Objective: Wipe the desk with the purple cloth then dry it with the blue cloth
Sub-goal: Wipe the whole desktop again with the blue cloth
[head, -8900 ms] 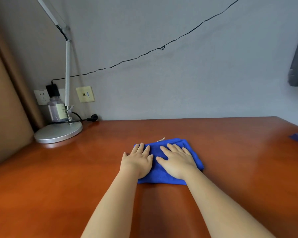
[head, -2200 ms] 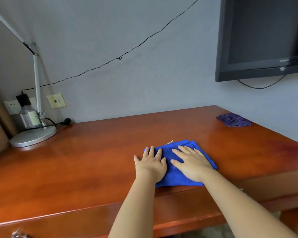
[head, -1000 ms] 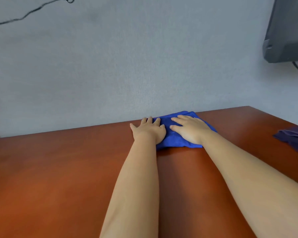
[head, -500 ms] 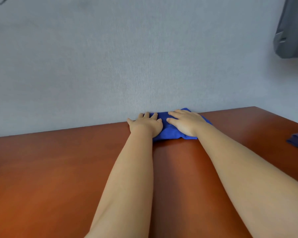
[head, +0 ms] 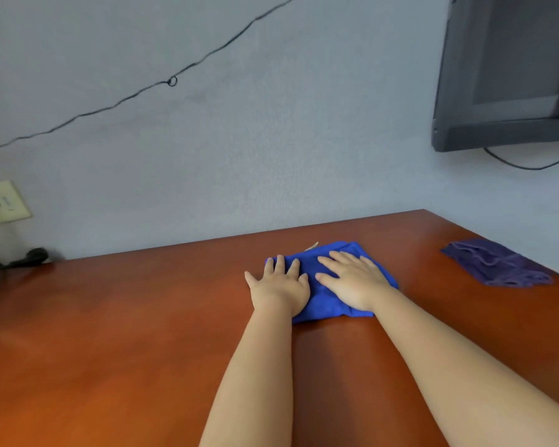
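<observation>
A folded blue cloth (head: pixel 323 301) lies on the reddish-brown desk (head: pixel 126 333), a short way in front of the back wall. My left hand (head: pixel 279 288) presses flat on its left part, fingers straight and spread. On the cloth's right part my right hand (head: pixel 352 282) lies flat with straight fingers. The crumpled purple cloth (head: pixel 497 267) rests by itself near the desk's right edge, clear of both hands.
A dark screen (head: pixel 510 69) hangs on the wall at the upper right, with a cable under it. A thin black wire (head: pixel 171 81) runs across the wall. A wall socket (head: pixel 2 201) and a black plug (head: pixel 33 255) sit at the far left.
Both hands have pulled the blue cloth back from the wall toward me. The view has swung so the purple cloth and the screen show more fully.
</observation>
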`<state>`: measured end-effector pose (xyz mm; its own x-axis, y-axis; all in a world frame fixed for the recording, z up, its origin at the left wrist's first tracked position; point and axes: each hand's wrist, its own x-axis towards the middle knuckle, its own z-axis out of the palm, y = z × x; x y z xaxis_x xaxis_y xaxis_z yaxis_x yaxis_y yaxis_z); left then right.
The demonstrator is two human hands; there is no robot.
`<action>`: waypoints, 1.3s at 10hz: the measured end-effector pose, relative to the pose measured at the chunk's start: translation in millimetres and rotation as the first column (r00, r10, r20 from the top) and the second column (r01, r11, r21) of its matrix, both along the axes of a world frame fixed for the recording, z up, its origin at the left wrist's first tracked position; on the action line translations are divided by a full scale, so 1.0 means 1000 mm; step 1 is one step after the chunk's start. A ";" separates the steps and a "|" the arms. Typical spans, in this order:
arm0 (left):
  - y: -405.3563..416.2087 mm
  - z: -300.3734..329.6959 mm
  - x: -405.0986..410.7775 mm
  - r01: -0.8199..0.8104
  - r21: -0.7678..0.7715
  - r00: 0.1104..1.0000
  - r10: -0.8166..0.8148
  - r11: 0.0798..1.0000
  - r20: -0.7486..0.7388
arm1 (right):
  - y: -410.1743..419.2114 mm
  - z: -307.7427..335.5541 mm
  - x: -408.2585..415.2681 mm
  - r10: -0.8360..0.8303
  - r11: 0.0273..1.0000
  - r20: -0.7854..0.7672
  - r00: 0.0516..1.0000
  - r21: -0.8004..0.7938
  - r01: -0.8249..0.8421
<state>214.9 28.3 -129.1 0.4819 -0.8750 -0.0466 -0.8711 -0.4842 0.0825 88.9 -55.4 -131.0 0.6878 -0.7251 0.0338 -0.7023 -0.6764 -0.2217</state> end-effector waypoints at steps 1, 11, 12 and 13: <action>0.037 -0.001 -0.030 0.003 -0.003 1.000 -0.003 1.000 -0.016 | 0.036 -0.002 -0.029 -0.004 1.000 0.002 1.000 0.002 0.004; 0.196 -0.007 -0.171 0.067 -0.020 0.996 -0.068 0.998 -0.052 | 0.199 -0.008 -0.179 -0.052 0.999 0.041 0.998 0.015 0.051; 0.198 -0.010 -0.175 0.071 -0.022 0.996 -0.073 0.997 -0.055 | 0.202 -0.009 -0.184 -0.052 0.999 0.038 0.998 0.008 0.052; 0.193 -0.009 -0.175 0.074 -0.020 0.996 -0.075 0.997 -0.048 | 0.198 -0.009 -0.184 -0.049 0.999 0.040 0.998 0.015 0.049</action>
